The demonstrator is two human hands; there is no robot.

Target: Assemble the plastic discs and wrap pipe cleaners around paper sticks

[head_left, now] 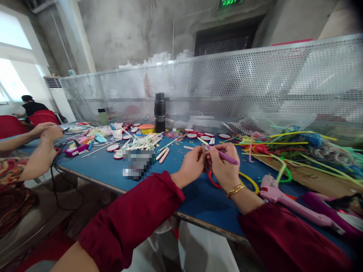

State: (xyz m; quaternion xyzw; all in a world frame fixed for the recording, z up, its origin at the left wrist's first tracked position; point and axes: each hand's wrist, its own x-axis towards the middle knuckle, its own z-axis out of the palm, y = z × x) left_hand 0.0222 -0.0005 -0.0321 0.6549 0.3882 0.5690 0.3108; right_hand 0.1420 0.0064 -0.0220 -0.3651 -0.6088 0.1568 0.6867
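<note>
Above the blue table [170, 189], my two hands meet. My right hand [227, 166], with a gold bracelet at the wrist, is closed around a purple pen [228, 158] that slants down to the right. The fingers of my left hand [193, 164] are pinched beside the pen's far end, on something small that the fingers mostly hide. Beneath my hands lie a red loop [213, 180] and a yellow curved strip [252, 183]. To the right of my right wrist rests a pink glue gun [286, 200].
Wooden sticks [144, 141], a pixelated dark object [138, 164] and a black bottle [160, 113] are left of centre. Coloured strips [312, 143] pile up at right, near a purple device [331, 213]. A perforated screen [221, 87] stands behind. Another person's hands [48, 134] work at left.
</note>
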